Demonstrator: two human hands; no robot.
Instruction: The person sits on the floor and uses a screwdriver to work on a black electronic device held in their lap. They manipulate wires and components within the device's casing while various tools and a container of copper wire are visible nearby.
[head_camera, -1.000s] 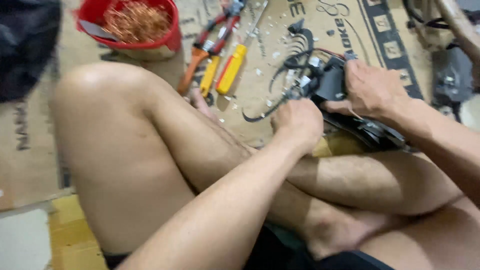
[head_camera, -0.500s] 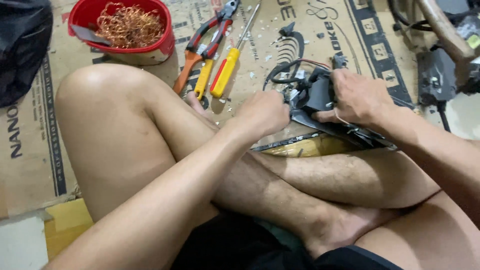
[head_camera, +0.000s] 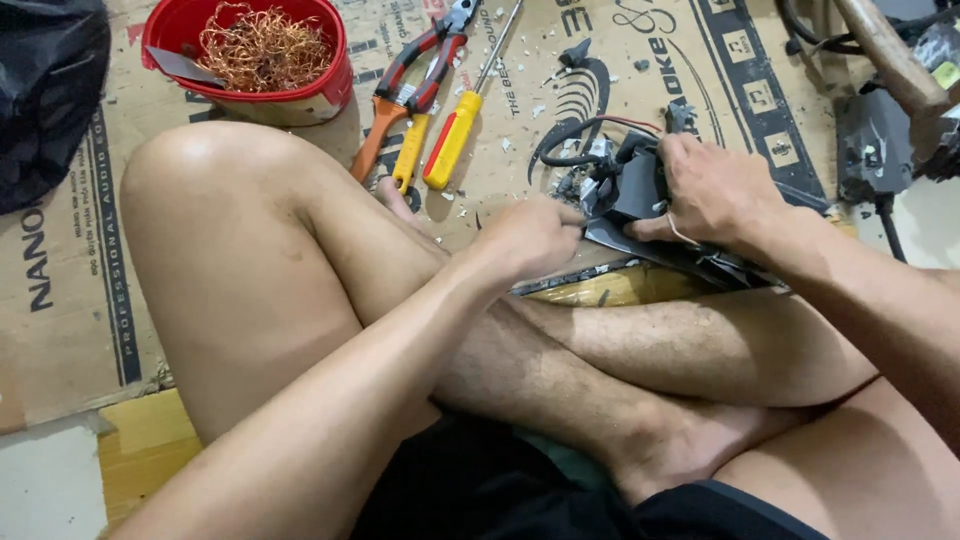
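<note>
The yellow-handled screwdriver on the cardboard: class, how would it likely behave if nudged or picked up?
The yellow-handled screwdriver would probably stay stiff, given its straight metal shaft. Its rounded handle suggests it may roll if nudged sideways, though the pliers close beside it might stop it. It looks slim, so likely light enough to lift with one hand.

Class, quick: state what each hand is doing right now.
Left hand: closed, fingers pinching at the black device.
Right hand: closed, gripping the black device.

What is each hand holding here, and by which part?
The right hand grips a black plastic device with wires from above, on its top. The left hand is closed at its left edge; what it pinches cannot be told.
</note>
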